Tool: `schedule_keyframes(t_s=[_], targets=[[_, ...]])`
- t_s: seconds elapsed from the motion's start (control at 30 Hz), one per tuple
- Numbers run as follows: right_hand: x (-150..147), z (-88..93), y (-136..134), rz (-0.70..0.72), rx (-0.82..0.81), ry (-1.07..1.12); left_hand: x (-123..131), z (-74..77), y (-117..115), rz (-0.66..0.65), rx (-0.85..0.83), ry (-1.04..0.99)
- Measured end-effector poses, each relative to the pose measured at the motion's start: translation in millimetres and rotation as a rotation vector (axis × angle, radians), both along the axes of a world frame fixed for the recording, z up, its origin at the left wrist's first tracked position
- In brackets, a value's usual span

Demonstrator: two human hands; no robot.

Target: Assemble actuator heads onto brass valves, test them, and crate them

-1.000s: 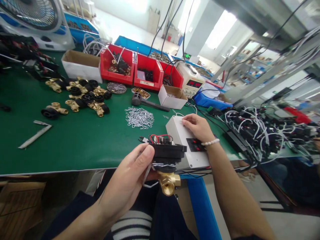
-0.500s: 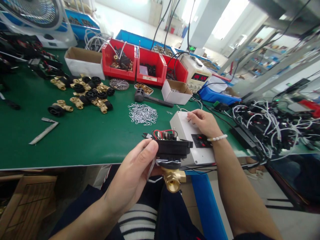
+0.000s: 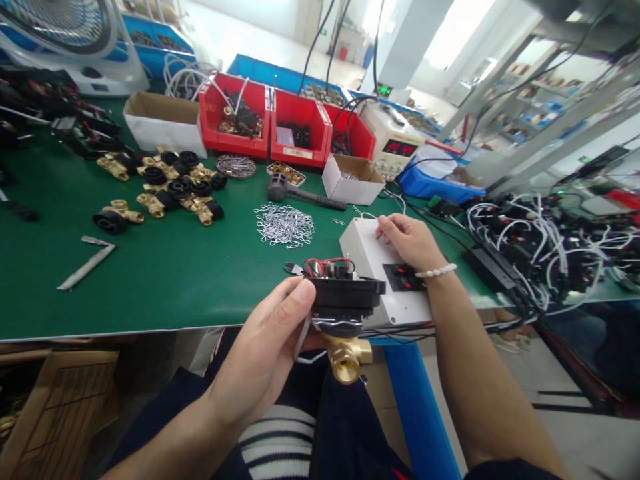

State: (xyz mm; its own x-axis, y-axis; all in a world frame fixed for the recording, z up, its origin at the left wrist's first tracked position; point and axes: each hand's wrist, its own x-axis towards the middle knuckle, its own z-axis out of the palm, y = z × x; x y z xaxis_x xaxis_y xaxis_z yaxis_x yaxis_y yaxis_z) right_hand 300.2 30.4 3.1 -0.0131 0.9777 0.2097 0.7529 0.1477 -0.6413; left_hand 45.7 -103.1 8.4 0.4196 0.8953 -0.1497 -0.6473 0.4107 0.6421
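My left hand is closed round a motorized valve, held upright just past the table's front edge. Its black housing is open on top, showing red wires and a circuit board, and a brass three-way body hangs below. A silver pin lies across the black neck, and a grey cable hangs by my fingers. On the right, my right hand rests at a white control box. Thumb and forefinger pinch a small metal toggle switch on its top, mostly hidden by the fingers. Red-and-black terminals sit nearer my wrist.
A heap of silver spring clips lies mid-table, with a black mallet behind. Brass valves with black collars stand left. Red bins, a small white carton and a power supply line the back. Tangled cables crowd the right.
The camera view has shifted slightly. My left hand keeps the valve in nearly the same place, and my right hand stays at the switch. The red digits on the power supply look different.
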Motion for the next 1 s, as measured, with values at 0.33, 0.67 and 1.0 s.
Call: schedule_keyframes(t_s=[0.33,0.67,1.0], targets=[[-0.1,0.5,-0.4,0.002,-0.008,-0.012,0.8,0.8,-0.6,0.042,0.016,0.009],[1.1,-0.5,-0.1,0.004,-0.003,-0.016,-1.1,5.8,-3.1,0.052,-0.01,0.049],[1.6,-2.0,1.5,0.013,0.009,-0.009,-0.2,3.2,-2.5,0.035,-0.017,-0.021]])
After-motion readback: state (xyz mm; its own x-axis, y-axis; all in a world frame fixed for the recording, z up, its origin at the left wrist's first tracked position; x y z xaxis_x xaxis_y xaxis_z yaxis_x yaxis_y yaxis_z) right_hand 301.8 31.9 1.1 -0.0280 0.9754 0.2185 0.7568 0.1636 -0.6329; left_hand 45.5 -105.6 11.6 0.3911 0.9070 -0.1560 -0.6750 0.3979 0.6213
